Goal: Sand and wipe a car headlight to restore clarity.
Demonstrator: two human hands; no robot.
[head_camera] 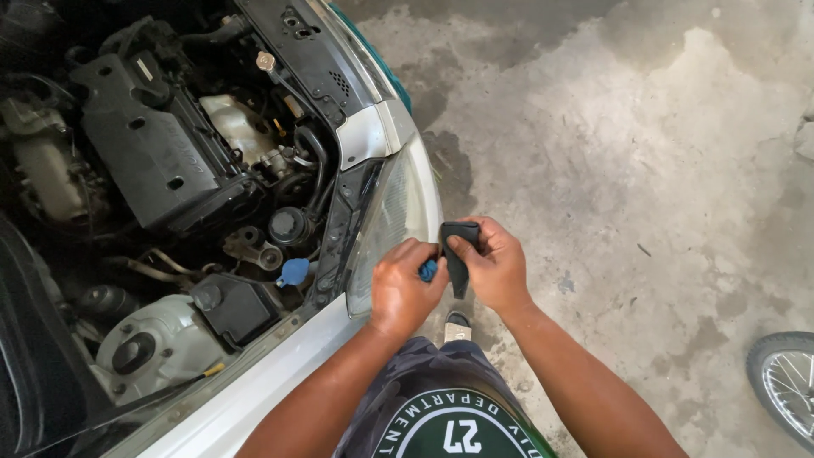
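My right hand [496,265] pinches a dark folded cloth [458,254] between thumb and fingers, just in front of the car's headlight [386,222]. Close beside it, my left hand [405,284] is curled around a small blue object [428,270], mostly hidden in the fingers. Both hands hover over the concrete floor at the front corner of a white car with its bonnet up. I cannot tell what the blue object is.
The open engine bay [161,170] fills the left side, with a black engine cover, hoses and a blue cap [294,271]. Stained concrete floor [610,153] spreads to the right. A bike wheel [784,382] pokes in at the lower right edge.
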